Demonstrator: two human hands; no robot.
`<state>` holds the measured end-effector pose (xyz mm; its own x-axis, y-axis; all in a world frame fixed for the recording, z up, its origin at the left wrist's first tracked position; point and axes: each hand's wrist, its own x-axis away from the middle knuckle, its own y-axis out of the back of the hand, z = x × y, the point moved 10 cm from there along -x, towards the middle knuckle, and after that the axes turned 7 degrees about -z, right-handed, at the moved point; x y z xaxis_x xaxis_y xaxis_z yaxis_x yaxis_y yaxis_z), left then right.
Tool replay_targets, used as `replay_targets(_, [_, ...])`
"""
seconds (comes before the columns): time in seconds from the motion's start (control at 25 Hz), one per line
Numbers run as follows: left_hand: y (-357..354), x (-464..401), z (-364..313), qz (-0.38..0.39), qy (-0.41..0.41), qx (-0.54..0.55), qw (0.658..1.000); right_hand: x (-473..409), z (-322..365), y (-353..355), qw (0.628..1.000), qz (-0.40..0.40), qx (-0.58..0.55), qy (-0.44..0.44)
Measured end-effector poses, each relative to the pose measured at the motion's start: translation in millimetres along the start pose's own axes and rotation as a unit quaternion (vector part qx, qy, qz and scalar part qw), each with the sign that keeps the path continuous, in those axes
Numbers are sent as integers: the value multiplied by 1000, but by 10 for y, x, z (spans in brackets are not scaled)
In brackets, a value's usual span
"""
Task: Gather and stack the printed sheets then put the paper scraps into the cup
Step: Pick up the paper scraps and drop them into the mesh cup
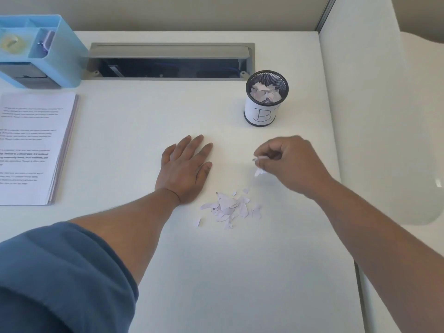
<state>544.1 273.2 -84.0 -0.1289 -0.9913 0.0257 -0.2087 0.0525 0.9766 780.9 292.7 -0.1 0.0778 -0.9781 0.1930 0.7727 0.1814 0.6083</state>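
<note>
Two bare forearms in view. Left arm wears loose dark blue fabric sleeve [60,272], pushed up above forearm, folds at its edge. Right arm shows no sleeve. Left hand [185,169], right hand [290,164]: no rings, no watch.

One mesh cup [266,102], one stack of printed sheets [36,147], one blue organizer [60,56], two hands, one loose pile of paper scraps [228,206] too many to count.

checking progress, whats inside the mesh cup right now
Torn white paper scraps fill the black mesh cup to just under its rim. Whatever lies below that top layer is hidden by the scraps and by the paper label wrapped round the cup.
</note>
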Motion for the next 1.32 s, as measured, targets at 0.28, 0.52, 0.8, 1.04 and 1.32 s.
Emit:
replay_targets(0.28, [-11, 0, 10, 3, -3, 1, 1000, -734, 490, 618, 982, -175, -33, 65])
replay_targets(0.52, [-11, -2, 15, 6, -2, -3, 1000, -1101, 602, 577, 980, -161, 63, 96])
replay_targets(0.8, [-13, 2, 6, 1, -6, 1, 1000, -1111, 607, 471, 974, -143, 130, 116])
replay_targets(1.04, [-14, 1, 1, 6, -6, 1, 1000, -835, 619, 603, 968, -211, 35, 133])
replay_targets(1.32, [4, 7, -3, 11, -2, -1, 1000, -131, 297, -211, 995, -19, 46, 89])
